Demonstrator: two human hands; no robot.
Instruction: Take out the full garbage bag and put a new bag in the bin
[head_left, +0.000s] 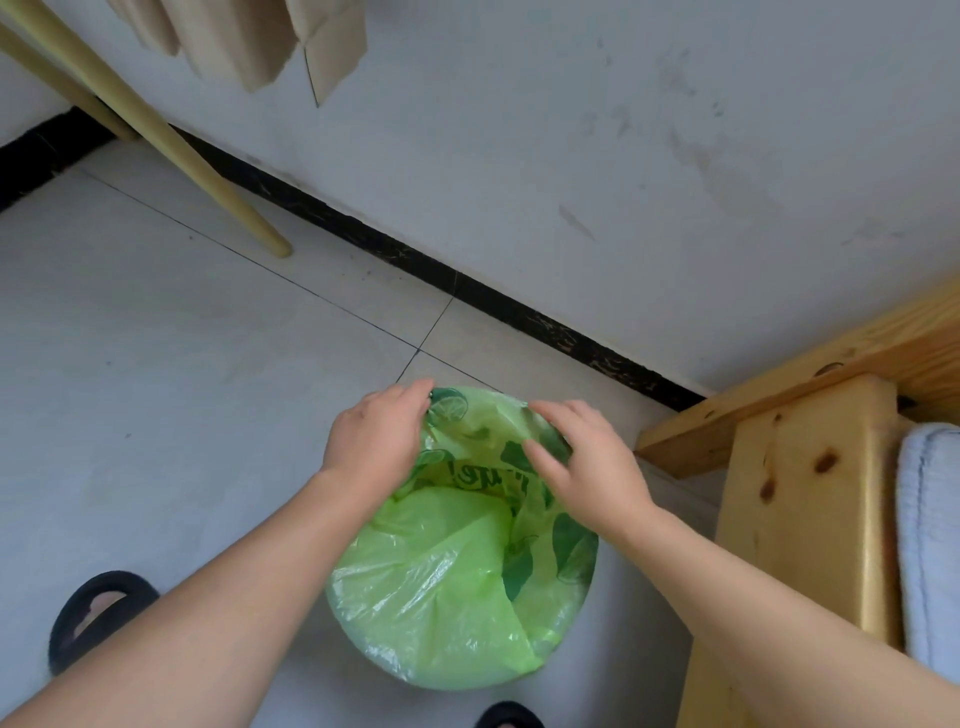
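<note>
A light green plastic bag (441, 582) printed with dark green lime shapes lines a round bin on the tiled floor and drapes over its rim, hiding the bin itself. My left hand (374, 441) grips the bag's edge at the far left of the rim, fingers curled over it. My right hand (582, 457) lies on the bag's edge at the far right of the rim, thumb inside the opening and fingers bent over the plastic. The inside of the bag looks hollow, with folds of plastic.
A wooden bed frame (800, 493) with a pale blue blanket (930, 545) stands close on the right. A white wall with a black skirting (467, 286) runs behind. Yellow poles (171, 150) lean at the upper left. My black slippers (98, 613) are at the bottom.
</note>
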